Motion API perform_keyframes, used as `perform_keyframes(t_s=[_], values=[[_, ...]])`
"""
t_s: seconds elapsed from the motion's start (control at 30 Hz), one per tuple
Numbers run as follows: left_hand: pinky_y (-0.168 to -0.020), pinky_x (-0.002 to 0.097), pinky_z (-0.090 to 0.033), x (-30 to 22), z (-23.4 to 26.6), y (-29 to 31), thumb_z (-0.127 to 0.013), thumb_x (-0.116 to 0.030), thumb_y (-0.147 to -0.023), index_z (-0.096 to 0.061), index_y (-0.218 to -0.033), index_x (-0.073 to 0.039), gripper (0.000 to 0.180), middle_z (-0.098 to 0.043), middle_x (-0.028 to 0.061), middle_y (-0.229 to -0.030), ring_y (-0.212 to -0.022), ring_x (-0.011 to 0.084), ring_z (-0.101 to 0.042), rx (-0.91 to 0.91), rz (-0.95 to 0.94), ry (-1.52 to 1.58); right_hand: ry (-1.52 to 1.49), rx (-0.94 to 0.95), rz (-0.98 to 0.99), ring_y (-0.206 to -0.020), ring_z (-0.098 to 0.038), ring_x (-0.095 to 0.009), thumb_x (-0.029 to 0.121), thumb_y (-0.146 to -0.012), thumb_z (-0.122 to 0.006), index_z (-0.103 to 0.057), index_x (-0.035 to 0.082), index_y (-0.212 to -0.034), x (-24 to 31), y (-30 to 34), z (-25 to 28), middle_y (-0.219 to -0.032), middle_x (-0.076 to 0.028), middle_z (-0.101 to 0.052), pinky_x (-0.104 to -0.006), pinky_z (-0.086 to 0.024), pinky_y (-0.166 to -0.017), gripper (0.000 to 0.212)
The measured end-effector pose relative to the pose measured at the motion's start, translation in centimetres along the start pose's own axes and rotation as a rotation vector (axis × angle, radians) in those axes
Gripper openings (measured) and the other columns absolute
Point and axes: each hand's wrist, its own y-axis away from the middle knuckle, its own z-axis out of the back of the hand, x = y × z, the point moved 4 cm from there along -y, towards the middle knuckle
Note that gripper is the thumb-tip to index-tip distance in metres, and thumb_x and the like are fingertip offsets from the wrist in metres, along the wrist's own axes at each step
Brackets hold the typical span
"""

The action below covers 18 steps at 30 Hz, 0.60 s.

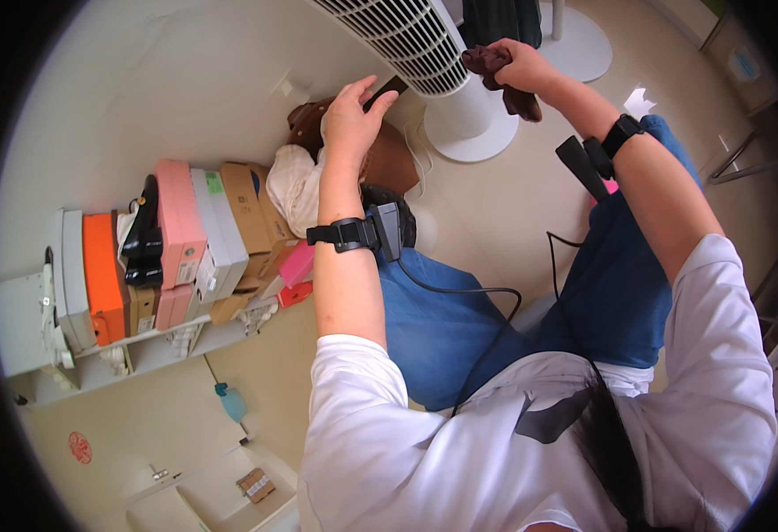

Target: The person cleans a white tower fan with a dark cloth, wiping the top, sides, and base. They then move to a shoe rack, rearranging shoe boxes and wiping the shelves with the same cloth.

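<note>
My right hand (524,66) is closed on a crumpled dark brown cloth (522,104); the soft folds hang below my fingers, and its exact kind cannot be made out. It is held in front of the white tower fan (471,129). My left hand (352,120) is raised to the left of the fan, fingers and thumb apart, with nothing visibly gripped. Behind that hand lies a brown bag (393,161), and a dark strip shows just past its fingertips. A cream cloth (293,188) rests beside the bag, partly covered by my left forearm.
Shoe boxes (182,222) and black shoes (145,235) crowd a white shelf on the left. A white cable trails on the floor by the fan. Black cables run from my wrist devices across my lap. A round white base (580,44) stands at the back, a metal-legged chair (744,160) right.
</note>
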Motion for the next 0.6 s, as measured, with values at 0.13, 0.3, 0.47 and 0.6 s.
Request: perform_keyframes(t_s=[0.13,0.3,0.47,0.6], values=[[-0.087,0.0277,-0.05,0.6,1.6,3.5,-0.074,-0.019,-0.086,-0.062,-0.121,0.003,0.043,-0.069,0.0114,-0.111,-0.098,0.0155,-0.065,0.05,0.065,0.181,-0.092,0.055,0.014,-0.094,-0.064,-0.018,0.005,-0.073,-0.063,-0.061,0.003,-0.117,0.9,1.7,-0.5,-0.1,-0.009,-0.068,-0.0302,-0.05,-0.083,0.044],[-0.082,0.029,-0.051,1.6,0.9,9.2,-0.073,-0.023,-0.087,-0.059,-0.122,0.006,0.048,-0.069,0.0139,-0.105,-0.095,0.017,-0.066,0.168,0.249,0.305,-0.201,0.201,0.097,-0.097,-0.061,-0.016,-0.002,-0.071,-0.063,-0.06,0.0,-0.117,3.6,3.9,-2.4,-0.103,-0.008,-0.066,-0.0294,-0.05,-0.084,0.047],[-0.095,0.0313,-0.047,-4.5,-5.6,10.8,-0.075,-0.016,-0.084,-0.017,-0.153,-0.012,0.091,-0.047,0.0154,-0.138,-0.119,0.0234,-0.054,0.314,0.137,0.62,-0.121,0.235,0.266,-0.086,-0.063,-0.016,0.011,-0.068,-0.07,-0.071,0.009,-0.109,3.7,4.1,-3.9,-0.093,-0.005,-0.071,-0.0327,-0.052,-0.078,0.041],[-0.093,0.0321,-0.047,-5.4,-8.3,14.0,-0.077,-0.016,-0.08,-0.029,-0.146,-0.009,0.082,-0.051,0.0071,-0.128,-0.113,0.0189,-0.055,0.165,0.219,1.011,-0.294,0.518,0.214,-0.097,-0.059,-0.02,0.017,-0.072,-0.069,-0.057,0.003,-0.119,6.5,10.4,-8.8,-0.101,-0.009,-0.065,-0.0323,-0.049,-0.083,0.05]])
